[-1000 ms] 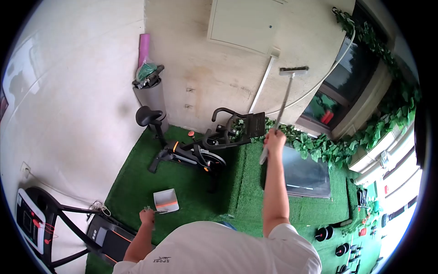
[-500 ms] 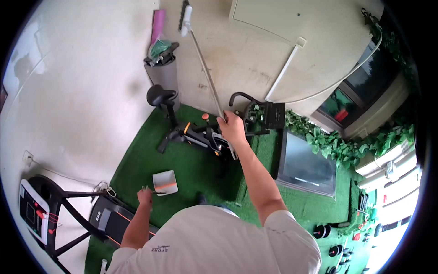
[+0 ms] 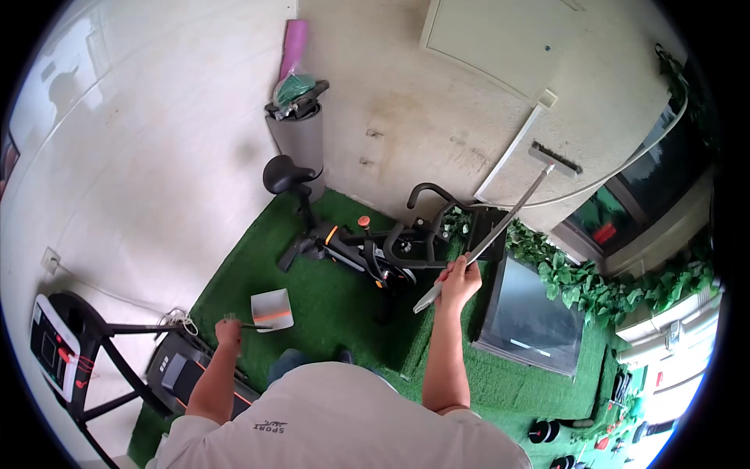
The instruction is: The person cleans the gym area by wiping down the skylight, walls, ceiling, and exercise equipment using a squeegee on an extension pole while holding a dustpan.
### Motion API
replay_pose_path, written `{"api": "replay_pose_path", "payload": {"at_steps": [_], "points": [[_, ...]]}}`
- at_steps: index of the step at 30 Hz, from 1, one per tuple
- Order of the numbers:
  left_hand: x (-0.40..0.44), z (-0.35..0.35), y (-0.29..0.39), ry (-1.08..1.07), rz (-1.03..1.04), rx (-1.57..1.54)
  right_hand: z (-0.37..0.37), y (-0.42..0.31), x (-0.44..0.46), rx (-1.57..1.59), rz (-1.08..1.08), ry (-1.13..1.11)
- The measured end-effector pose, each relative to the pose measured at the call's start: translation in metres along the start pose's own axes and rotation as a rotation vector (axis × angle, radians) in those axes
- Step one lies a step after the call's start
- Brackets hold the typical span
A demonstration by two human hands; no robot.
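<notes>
Broom [image 3: 512, 209] just swung rightward, bristles [image 3: 554, 153] off the floor [image 3: 234, 270]. Right fingers [image 3: 452, 271] grip it; left fingers [image 3: 227, 323] grip dustpan [image 3: 271, 303].

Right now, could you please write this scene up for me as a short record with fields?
Left hand: closed on the dustpan's handle
Dustpan: white, orange stripe; contact with the floor unclear
Right hand: closed around the broom near its lower end
Broom head: raised, dark bristles; wall contact cannot be told
Floor: green turf
Equipment: exercise bike ahead, treadmill on the left
</notes>
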State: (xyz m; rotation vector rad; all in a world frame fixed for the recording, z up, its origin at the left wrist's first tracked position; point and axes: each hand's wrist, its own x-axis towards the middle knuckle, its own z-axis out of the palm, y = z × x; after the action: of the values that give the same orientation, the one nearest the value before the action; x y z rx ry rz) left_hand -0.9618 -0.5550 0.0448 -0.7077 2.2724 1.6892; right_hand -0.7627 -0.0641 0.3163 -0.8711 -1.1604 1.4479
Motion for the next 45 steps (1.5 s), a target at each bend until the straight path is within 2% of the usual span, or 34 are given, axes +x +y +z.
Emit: {"api": "replay_pose_path", "payload": {"at_steps": [4, 7, 10, 12, 14, 16, 18, 20, 24, 26, 28, 30, 33, 35, 38, 42, 43, 45], "points": [[0.029, 0.009, 0.022, 0.022, 0.05, 0.112, 0.034, -0.013, 0.031, 0.083, 0.078, 0.009], [0.067, 0.014, 0.023, 0.053, 0.098, 0.227, 0.083, -0.008, 0.048, -0.126, 0.044, -0.043], [0.098, 0.007, 0.016, 0.073, 0.125, 0.309, 0.152, 0.019, 0.049, -0.26, -0.058, -0.195], [0.104, 0.011, 0.034, 0.095, 0.151, 0.329, 0.195, 0.042, 0.047, -0.479, -0.114, -0.361], [0.096, -0.001, 0.065, 0.004, 0.051, 0.273, 0.245, 0.023, 0.011, -0.551, -0.118, -0.516], [0.134, -0.007, 0.051, 0.008, 0.1, 0.25, 0.278, 0.035, 0.002, -0.645, -0.246, -0.671], [0.153, -0.005, 0.039, 0.016, 0.156, 0.23, 0.303, 0.022, -0.02, -0.6, -0.237, -0.707], [0.173, -0.006, 0.037, -0.03, 0.003, 0.215, 0.332, 0.006, -0.038, -0.556, -0.197, -0.792], [0.175, -0.005, 0.053, -0.048, 0.036, 0.25, 0.387, -0.057, -0.039, -0.387, -0.284, -0.791], [0.175, -0.005, 0.057, -0.044, 0.113, 0.334, 0.417, -0.096, -0.032, -0.285, -0.418, -0.686], [0.165, -0.009, 0.068, -0.073, 0.102, 0.304, 0.451, -0.134, -0.009, -0.109, -0.379, -0.629], [0.164, -0.013, 0.073, -0.068, 0.13, 0.302, 0.486, -0.169, 0.022, -0.064, -0.312, -0.561], [0.183, -0.012, 0.059, -0.071, 0.155, 0.344, 0.515, -0.191, 0.065, 0.065, -0.195, -0.5], [0.197, -0.008, 0.051, -0.082, 0.146, 0.336, 0.522, -0.173, 0.096, 0.083, -0.012, -0.55], [0.192, -0.007, 0.058, -0.116, 0.137, 0.348, 0.494, -0.06, 0.108, -0.076, 0.064, -0.529], [0.208, -0.001, 0.043, -0.13, 0.145, 0.336, 0.417, 0.122, 0.009, -0.079, 0.371, -0.29], [0.205, 0.0, 0.049, -0.129, 0.139, 0.333, 0.399, 0.158, -0.012, -0.022, 0.458, -0.313], [0.191, -0.011, 0.071, -0.141, 0.147, 0.36, 0.372, 0.172, -0.047, 0.045, 0.694, -0.257]]}}
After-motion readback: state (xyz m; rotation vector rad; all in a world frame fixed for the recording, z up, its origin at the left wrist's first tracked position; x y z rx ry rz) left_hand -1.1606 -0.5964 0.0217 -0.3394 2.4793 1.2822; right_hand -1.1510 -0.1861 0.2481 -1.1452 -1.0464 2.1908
